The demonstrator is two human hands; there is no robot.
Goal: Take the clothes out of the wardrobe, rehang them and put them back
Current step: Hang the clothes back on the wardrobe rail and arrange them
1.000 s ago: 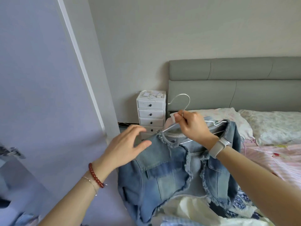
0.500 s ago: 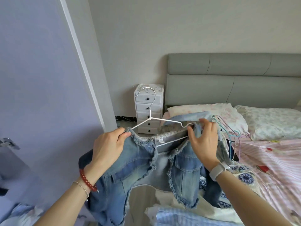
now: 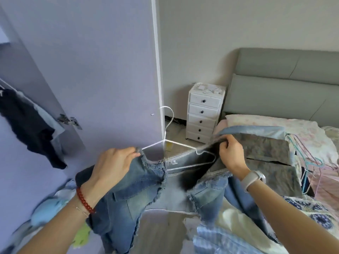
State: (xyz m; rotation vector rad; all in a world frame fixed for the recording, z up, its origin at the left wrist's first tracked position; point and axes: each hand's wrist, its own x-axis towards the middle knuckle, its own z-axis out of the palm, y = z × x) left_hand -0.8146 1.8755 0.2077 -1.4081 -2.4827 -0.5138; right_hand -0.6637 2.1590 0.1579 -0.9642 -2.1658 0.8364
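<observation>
A blue denim jacket (image 3: 128, 195) with frayed edges hangs spread between my hands in mid-air. A white wire hanger (image 3: 168, 132) sits inside its neck, hook pointing up. My left hand (image 3: 113, 165) grips the jacket's left shoulder over the hanger's left end. My right hand (image 3: 232, 153) pinches the jacket's right shoulder and pulls it out wide, beside the hanger's right end. On the far left, dark clothes (image 3: 27, 125) hang inside the open wardrobe.
The lilac wardrobe door (image 3: 91, 70) stands open just behind the hanger. A white drawer unit (image 3: 203, 114) stands by the grey headboard (image 3: 284, 85). The bed on the right holds clothes and several coloured hangers (image 3: 308, 158). More clothes (image 3: 220, 235) lie below my arms.
The view has swung left, showing the wardrobe. My left hand went from open to gripping the left shoulder. My right hand moved from the hanger's neck to the right shoulder and spread it.
</observation>
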